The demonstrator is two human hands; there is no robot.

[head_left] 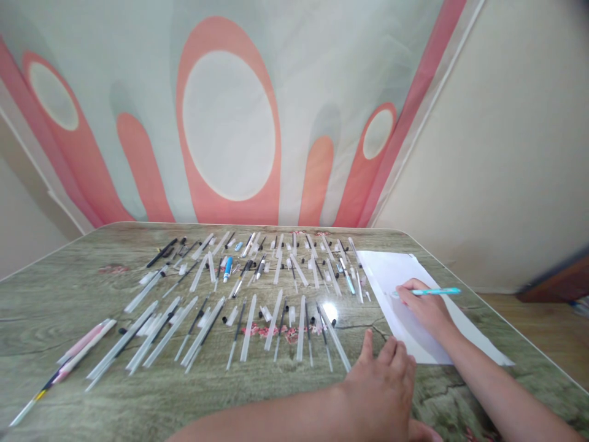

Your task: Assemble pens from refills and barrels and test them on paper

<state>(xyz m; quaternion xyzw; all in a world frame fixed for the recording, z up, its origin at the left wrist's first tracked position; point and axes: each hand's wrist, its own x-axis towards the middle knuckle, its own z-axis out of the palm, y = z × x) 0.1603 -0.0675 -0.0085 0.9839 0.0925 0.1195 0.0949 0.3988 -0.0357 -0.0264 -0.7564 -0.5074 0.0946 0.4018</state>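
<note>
At the lower left of the frame, a pink-and-white pair of pen barrels (pixel 87 350) lay slanted on a wood-patterned table (pixel 151 399), a yellow-banded refill (pixel 43 390) touching their lower end. Further right, a black pen (pixel 162 253) marked the left part of the back row. Across the middle of the frame, clear pen barrels (pixel 248 328), dark refills (pixel 279 328) and small caps (pixel 224 320) were spread in three rough rows, with a thick blue pen piece (pixel 227 269) among them. Behind rose a pale backdrop (pixel 294 73) with orange-red shapes. Right of centre, low in the frame, the person's left hand (pixel 381 380) was spread palm down, one finger apart and the others close together, at the lower-left edge of a white sheet of paper (pixel 396 273). Over that sheet, at the right, the right hand (pixel 426 313) had its fingers clamped on a turquoise pen (pixel 437 291) — tip end toward the left, body pointing right; whether the tip touched the paper could not be told. A plain wall (pixel 529 123) filled the upper right — brown flooring (pixel 547 325) below it.
</note>
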